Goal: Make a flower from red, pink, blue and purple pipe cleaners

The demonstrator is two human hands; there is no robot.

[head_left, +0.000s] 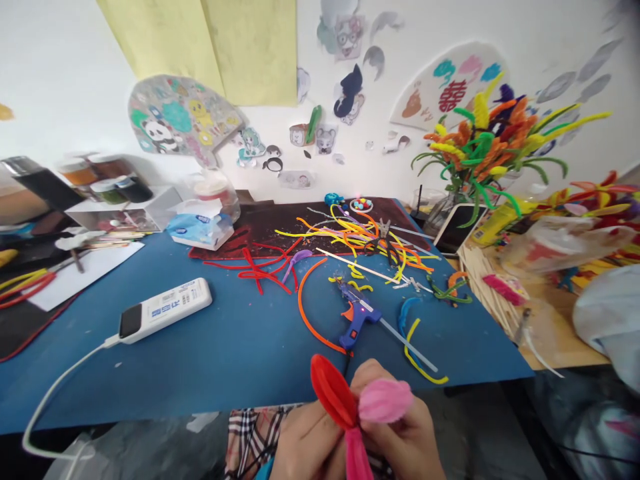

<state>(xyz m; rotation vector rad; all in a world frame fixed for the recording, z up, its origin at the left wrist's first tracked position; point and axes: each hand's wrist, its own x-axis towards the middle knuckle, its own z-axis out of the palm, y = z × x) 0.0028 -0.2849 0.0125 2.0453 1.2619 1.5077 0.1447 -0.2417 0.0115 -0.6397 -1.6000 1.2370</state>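
Note:
My left hand point(304, 441) and my right hand point(414, 435) are together at the bottom middle, in front of the table edge. Between them they pinch a pipe-cleaner flower. A red looped petal point(333, 392) leans up and left, a pink petal point(386, 401) points right, and a darker pink piece point(356, 456) runs down. Both hands are closed, though the pieces hide some fingertips. Just beyond them on the blue table lies a blue glue gun point(358, 313) with a clear glue stick in its back. An orange pipe cleaner point(306, 310) curves beside it.
Loose red pipe cleaners point(267, 270), yellow ones point(325, 231) and pliers point(384, 243) lie farther back. A white power bank point(167, 310) with a cable is at left, near a tissue pack point(200, 227). A pipe-cleaner bouquet point(483, 143) and a phone point(457, 229) stand right.

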